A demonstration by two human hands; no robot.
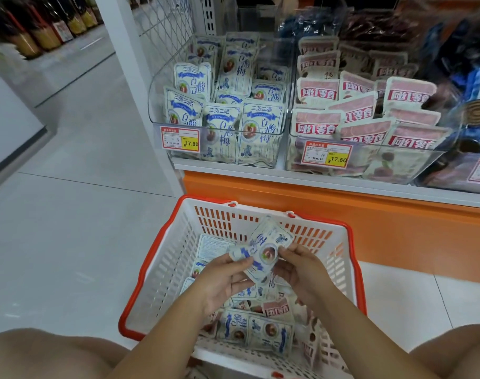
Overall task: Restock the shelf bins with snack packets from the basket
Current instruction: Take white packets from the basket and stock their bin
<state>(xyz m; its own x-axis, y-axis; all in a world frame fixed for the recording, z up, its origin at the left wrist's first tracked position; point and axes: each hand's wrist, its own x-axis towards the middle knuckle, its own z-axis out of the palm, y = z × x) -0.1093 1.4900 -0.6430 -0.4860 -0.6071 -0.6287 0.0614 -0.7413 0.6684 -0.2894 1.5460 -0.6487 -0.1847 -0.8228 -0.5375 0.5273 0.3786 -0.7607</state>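
Both hands were on the same thing, yeah? Looked like the left hand (222,280) and right hand (301,274) each pinched the blue-and-white packet (266,247) between thumb and fingers, held just above the basket (140,291).

Reply: Pretty much. Left one had the near-left end, right one had the right edge. There might've been a second small packet tucked under the left thumb, but it was too blurry to call.

OP: And the basket?

Reply: White with an orange rim, sitting on the floor between the person's knees, right up against the orange shelf base (343,214). More of the blue-and-white ones were lying loose in the bottom, plus a pink packet (277,309) near the right side.

OP: What about the bins further back?

Reply: Clear plastic, side by side on the shelf. The left bin (154,94) held the same blue-and-white packets, mostly standing upright. The right bin (370,160) was full of the pink ones, piled flatter. Each had a red-and-yellow price tag (180,139) stuck on the front. Whatever was far right of those was a dark blur.
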